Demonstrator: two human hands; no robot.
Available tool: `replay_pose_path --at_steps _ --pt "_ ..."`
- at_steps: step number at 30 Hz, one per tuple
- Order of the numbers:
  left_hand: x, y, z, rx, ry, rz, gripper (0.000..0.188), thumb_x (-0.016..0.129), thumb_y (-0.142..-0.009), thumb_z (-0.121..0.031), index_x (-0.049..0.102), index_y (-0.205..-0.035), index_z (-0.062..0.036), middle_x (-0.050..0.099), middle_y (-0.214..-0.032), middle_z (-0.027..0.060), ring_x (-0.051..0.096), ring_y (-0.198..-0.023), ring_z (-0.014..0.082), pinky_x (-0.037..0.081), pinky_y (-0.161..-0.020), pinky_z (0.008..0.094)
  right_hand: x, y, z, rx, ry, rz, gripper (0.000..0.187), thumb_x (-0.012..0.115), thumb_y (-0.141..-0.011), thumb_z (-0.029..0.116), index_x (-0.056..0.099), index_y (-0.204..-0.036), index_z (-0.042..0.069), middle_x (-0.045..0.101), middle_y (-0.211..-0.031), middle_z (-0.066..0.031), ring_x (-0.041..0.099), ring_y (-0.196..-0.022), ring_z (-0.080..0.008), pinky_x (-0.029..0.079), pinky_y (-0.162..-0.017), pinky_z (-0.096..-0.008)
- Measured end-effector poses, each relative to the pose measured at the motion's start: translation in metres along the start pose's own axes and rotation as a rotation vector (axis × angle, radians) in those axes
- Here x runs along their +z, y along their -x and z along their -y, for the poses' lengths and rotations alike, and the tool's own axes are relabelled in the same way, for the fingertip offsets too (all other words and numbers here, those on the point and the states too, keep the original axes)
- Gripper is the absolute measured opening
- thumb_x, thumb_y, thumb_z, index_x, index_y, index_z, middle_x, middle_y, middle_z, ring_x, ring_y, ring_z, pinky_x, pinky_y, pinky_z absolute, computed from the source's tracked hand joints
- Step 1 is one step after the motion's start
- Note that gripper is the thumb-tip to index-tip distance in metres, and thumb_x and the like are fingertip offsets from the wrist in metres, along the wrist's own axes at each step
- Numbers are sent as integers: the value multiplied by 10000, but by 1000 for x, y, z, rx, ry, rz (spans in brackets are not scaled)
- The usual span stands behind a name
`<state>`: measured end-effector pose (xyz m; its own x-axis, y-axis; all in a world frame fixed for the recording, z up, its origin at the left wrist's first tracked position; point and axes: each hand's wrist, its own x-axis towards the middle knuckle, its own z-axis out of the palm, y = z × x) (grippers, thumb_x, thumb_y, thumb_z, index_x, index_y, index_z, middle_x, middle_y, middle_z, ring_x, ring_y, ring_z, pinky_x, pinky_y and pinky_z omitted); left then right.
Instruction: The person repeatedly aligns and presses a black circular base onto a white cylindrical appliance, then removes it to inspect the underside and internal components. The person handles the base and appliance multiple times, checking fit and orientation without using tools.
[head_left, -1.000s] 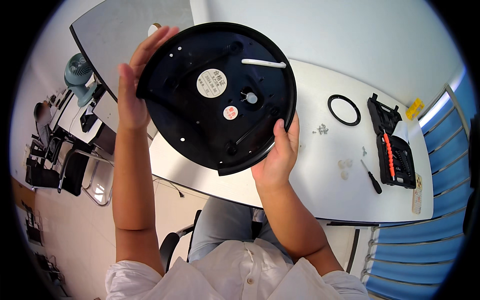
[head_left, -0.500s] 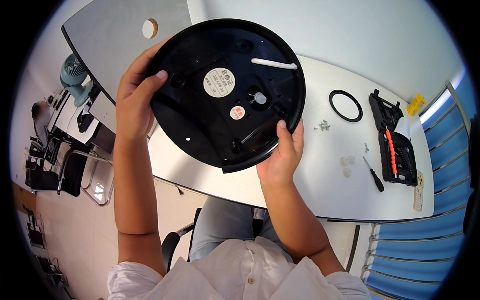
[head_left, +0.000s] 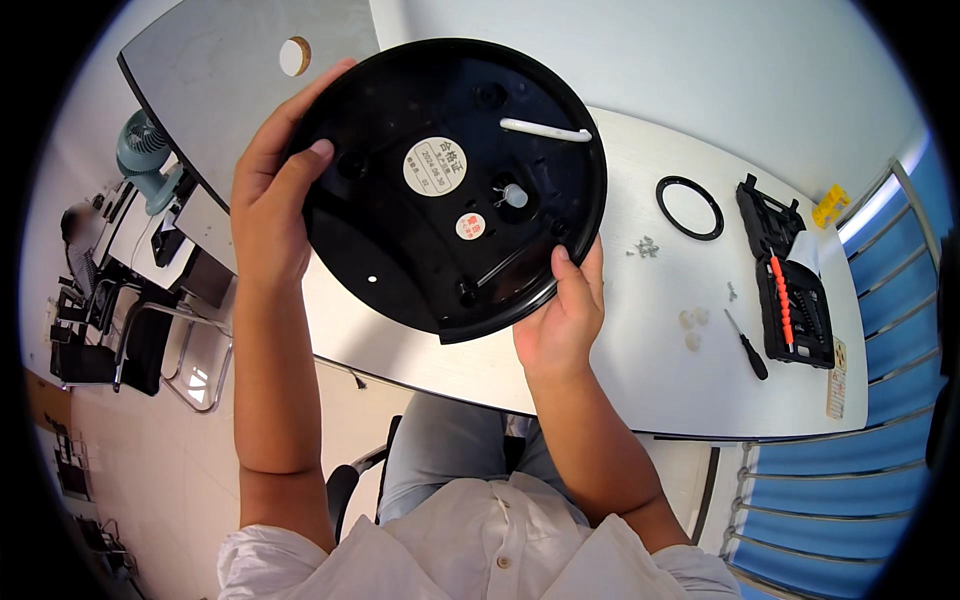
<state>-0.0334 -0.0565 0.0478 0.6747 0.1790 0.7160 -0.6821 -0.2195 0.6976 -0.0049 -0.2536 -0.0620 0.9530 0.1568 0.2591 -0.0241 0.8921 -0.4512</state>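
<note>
Both my hands hold a round black plastic base (head_left: 400, 235) above the table, its hollow side tilted up toward me. My left hand (head_left: 272, 205) grips the left rim, thumb on the inner face and fingers behind. At the lower right rim my right hand (head_left: 562, 325) closes the same way, thumb in front. On the base are a cream round sticker (head_left: 434, 167), a smaller red-and-white sticker (head_left: 471, 227), a white bar (head_left: 545, 130) near the upper right rim and a grey knob (head_left: 515, 196). The underside is hidden.
Right of the base, the white table (head_left: 640, 385) bears a black ring (head_left: 707, 236), several screws (head_left: 646, 247), clear round pads (head_left: 692, 342), a screwdriver (head_left: 749, 352) and an open black tool case (head_left: 808, 330) with an orange flexible shaft (head_left: 781, 305). Far left are a fan (head_left: 143, 150) and another person (head_left: 82, 240).
The base has shifted very slightly left with both hands, whose grip stays the same. The things on the table lie as before.
</note>
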Motion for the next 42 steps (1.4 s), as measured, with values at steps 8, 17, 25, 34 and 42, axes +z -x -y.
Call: replay_pose_path --at_steps 8,17,25,34,42 --pt "-4 -1 -2 2 30 -57 477 456 -806 36 511 -1280 39 532 -1319 161 528 -1196 212 379 -1044 306 7 -2 -8 -35 50 17 533 404 -895 -18 299 -1417 18 441 -1368 -121 452 -1240 -214 363 -1059 -360" --pt "-7 6 3 -40 -18 -82 442 472 -812 18 548 -1247 27 581 -1256 138 558 -1129 183 398 -1008 289 2 -2 -17 -34 42 -28 553 401 -849 -25 331 -1394 31 466 -1324 -107 471 -1202 -210 381 -1040 -358" --pt "-7 15 8 -31 -47 -133 450 478 -814 15 551 -1258 12 586 -1239 104 541 -1145 180 369 -1023 288 5 -1 -19 65 7 -95 544 406 -842 -14 346 -1380 39 477 -1303 -110 488 -1179 -214 400 -1022 -359" --pt "-8 16 -11 -108 127 -330 492 494 -846 -15 465 -1337 -9 527 -1306 125 532 -1168 210 378 -1037 303 29 -17 6 -107 271 45 524 440 -836 -16 381 -1356 -24 518 -1271 -148 525 -1155 -228 433 -995 -363" --pt "6 77 -23 -203 337 -634 459 477 -957 -152 350 -1382 -38 519 -1276 104 535 -1140 200 429 -964 330 87 -27 57 -46 599 172 567 450 -754 -38 424 -1318 -86 586 -1182 -185 602 -1062 -224 491 -924 -327"
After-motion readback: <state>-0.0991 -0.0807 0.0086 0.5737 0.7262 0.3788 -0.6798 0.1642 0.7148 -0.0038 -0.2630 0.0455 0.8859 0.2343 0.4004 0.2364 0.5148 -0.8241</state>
